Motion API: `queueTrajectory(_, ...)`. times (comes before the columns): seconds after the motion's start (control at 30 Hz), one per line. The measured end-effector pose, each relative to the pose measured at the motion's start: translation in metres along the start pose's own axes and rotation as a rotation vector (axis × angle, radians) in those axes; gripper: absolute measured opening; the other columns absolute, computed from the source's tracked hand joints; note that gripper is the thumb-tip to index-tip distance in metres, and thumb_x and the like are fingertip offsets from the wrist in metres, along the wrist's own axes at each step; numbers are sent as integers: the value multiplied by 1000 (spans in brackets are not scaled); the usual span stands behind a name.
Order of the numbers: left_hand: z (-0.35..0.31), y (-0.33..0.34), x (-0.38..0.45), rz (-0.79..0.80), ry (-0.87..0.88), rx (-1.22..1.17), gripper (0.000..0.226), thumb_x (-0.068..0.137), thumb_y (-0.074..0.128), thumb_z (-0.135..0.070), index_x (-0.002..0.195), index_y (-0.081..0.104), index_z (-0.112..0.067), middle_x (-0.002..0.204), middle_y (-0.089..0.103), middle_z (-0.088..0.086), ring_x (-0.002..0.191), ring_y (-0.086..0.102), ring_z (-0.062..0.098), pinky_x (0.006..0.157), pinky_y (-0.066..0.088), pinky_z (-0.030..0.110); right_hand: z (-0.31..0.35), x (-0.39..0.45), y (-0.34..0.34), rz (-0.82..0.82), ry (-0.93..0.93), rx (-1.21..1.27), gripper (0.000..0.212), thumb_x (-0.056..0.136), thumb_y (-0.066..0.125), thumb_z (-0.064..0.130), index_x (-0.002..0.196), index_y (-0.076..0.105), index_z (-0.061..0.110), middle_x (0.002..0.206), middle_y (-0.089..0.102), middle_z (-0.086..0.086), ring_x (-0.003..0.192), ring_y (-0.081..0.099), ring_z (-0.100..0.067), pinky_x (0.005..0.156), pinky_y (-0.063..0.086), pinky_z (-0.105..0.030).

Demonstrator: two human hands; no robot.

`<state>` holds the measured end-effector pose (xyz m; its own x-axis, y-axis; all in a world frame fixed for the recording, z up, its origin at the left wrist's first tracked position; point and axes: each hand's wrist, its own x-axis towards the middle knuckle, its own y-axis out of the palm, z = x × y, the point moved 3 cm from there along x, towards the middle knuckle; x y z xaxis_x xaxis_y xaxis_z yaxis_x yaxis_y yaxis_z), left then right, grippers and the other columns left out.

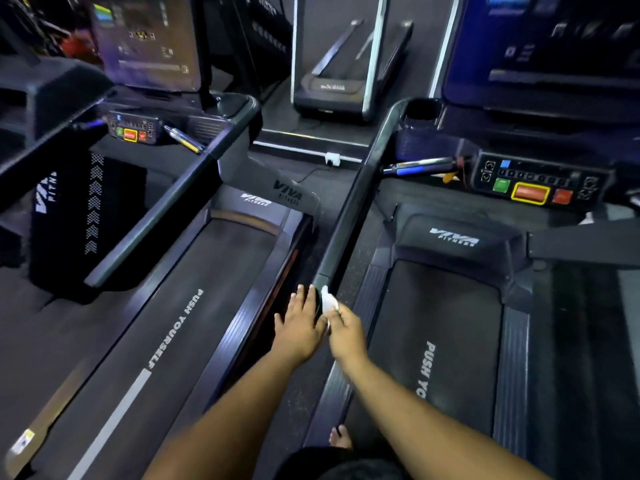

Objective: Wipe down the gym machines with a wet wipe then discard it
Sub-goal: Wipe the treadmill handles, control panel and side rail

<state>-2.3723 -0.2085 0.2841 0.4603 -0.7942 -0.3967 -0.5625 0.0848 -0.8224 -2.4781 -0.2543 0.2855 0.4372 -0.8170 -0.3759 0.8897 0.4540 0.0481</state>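
Two bare hands at the near end of a black treadmill handrail [349,216], seen from above between two Viva Fitness treadmills. Right hand [346,332] pinching a white wet wipe [328,301], fingers curled round it, wipe pressed against the tip of the rail. Left hand [300,327] flat against the left side of the same rail end, fingers straight and slightly spread, holding nothing. Right treadmill belt [436,341] printed "PUSH YO…", its control panel [533,183] with green, red and yellow-framed buttons up to the right. Left treadmill belt [194,306] reading "PUSH YOURSELF", with its own handrail [156,216] running diagonally. Bare toes [341,438] on the floor between the machines. Third treadmill [343,81] farther back.
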Motion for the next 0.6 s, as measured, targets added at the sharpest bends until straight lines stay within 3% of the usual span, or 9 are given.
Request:
queueTrajectory(0.07, -12, -2, 3, -37, 43, -76, 70, 105, 38, -53, 164, 10, -28, 172, 4, -2, 158, 1, 18, 123, 6, 58, 9, 2, -15, -7, 10, 100, 28, 105, 50, 12, 103, 75, 23, 102, 77, 0, 95, 68, -18, 89, 52, -36)
queueTrajectory(0.13, -26, -7, 6, -44, 80, -218, 64, 101, 42, -59, 159, 28, -34, 165, 31, -5, 154, 20, 18, 124, 13, 58, 20, 6, -30, -49, 31, 233, 24, 104, 51, 11, 99, 74, 15, 98, 78, -5, 93, 69, -23, 92, 52, -41)
queueTrajectory(0.23, -48, -14, 11, -8, 129, -672, 32, 100, 58, -49, 127, 63, -32, 126, 70, 0, 119, 64, 18, 103, 50, 43, 43, 10, -51, -102, 57, 376, 24, 103, 51, 8, 93, 72, 11, 90, 76, -6, 83, 68, -21, 83, 53, -38)
queueTrajectory(0.3, -68, -22, 20, 6, 135, -822, 29, 96, 68, -41, 110, 71, -16, 106, 77, 5, 102, 72, 26, 86, 57, 36, 58, 18, -71, -125, 55, 436, 23, 103, 50, 8, 94, 71, 11, 89, 77, -5, 79, 69, -18, 77, 55, -34)
queueTrajectory(0.4, -93, -31, 34, 20, 183, -837, 39, 86, 73, -41, 101, 72, -6, 98, 78, 11, 95, 73, 31, 84, 58, 45, 71, 30, -94, -95, 67, 491, 17, 103, 54, 14, 106, 70, 8, 102, 76, -16, 85, 71, -24, 77, 59, -38)
queueTrajectory(0.5, -125, -34, 54, 23, 203, -784, 35, 83, 77, -39, 97, 74, -8, 92, 79, 6, 89, 75, 25, 78, 59, 42, 87, 47, -122, -40, 28, 440, 16, 101, 59, 12, 112, 68, 3, 104, 75, -19, 85, 73, -28, 71, 61, -38)
queueTrajectory(0.6, -162, -29, 77, 8, 229, -733, 17, 89, 80, -25, 92, 74, -9, 82, 78, -1, 74, 71, 10, 62, 53, 26, 99, 74, -166, -96, -21, 193, 7, 96, 67, 10, 103, 70, 9, 100, 77, -15, 84, 72, -23, 72, 59, -38)
